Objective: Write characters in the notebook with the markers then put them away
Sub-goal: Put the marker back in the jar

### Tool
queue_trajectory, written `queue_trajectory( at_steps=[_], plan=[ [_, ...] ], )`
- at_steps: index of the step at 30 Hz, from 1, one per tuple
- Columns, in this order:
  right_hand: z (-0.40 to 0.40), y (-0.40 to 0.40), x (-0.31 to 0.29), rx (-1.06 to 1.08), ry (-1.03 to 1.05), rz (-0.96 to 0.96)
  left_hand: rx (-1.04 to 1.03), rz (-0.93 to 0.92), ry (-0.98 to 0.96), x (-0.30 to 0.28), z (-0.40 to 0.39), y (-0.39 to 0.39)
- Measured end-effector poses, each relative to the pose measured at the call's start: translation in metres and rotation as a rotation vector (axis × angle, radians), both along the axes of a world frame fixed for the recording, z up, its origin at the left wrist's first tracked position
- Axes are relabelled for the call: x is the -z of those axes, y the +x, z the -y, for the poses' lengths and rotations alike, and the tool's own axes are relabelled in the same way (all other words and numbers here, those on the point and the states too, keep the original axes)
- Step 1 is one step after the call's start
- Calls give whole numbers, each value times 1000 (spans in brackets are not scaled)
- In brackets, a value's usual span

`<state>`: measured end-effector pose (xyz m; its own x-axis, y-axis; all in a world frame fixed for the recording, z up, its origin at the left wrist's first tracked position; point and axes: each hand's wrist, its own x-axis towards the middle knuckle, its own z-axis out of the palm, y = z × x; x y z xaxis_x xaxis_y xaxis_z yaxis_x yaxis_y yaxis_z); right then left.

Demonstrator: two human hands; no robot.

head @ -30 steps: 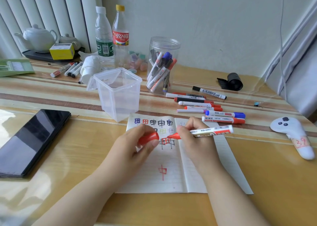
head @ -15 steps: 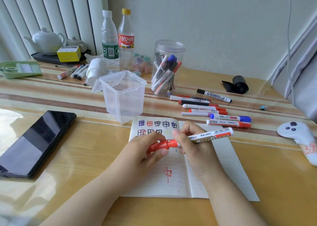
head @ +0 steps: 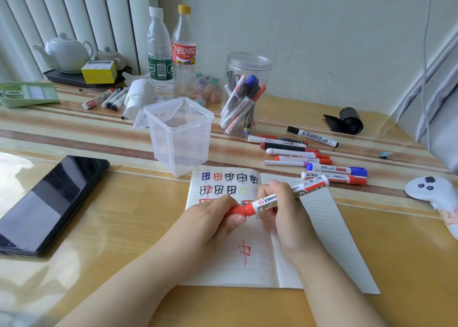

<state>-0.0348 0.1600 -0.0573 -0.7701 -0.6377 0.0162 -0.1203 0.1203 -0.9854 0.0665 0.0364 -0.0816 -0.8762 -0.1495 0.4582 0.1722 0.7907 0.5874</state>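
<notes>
A red marker (head: 280, 197) is held level above the open notebook (head: 250, 252), which lies on the counter (head: 124, 227). The left hand (head: 210, 217) fingers curl round its red cap (head: 238, 210), seated on the marker; the right hand (head: 285, 210) fingers grip the white barrel. Beyond lie loose markers (head: 304, 158), a marker-filled jar (head: 244, 96) and a clear tub (head: 179, 135). A phone (head: 47, 202) lies left.

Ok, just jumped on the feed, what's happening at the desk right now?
A person is capping a red marker over the open notebook. The left hand grips the red cap, seated on the tip; the right hand holds the barrel. Rows of characters fill the top of the page. More markers lie loose beyond the notebook, some stand in the round jar, and the square plastic container looks empty.
</notes>
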Motion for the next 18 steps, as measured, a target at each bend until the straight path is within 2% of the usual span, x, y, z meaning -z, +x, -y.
queue_trajectory(
  at_steps=[3, 10, 18],
  plan=[
    [0, 0, -1, 37, -65, 36, -21, -52, 2, -1, 0, 0],
    [0, 1, 2, 27, -138, -73, -17, -95, 24, -3, -3, -1],
    [5, 8, 4, -54, -169, 31, 42, -66, 29, -1, -3, 0]
  ],
)
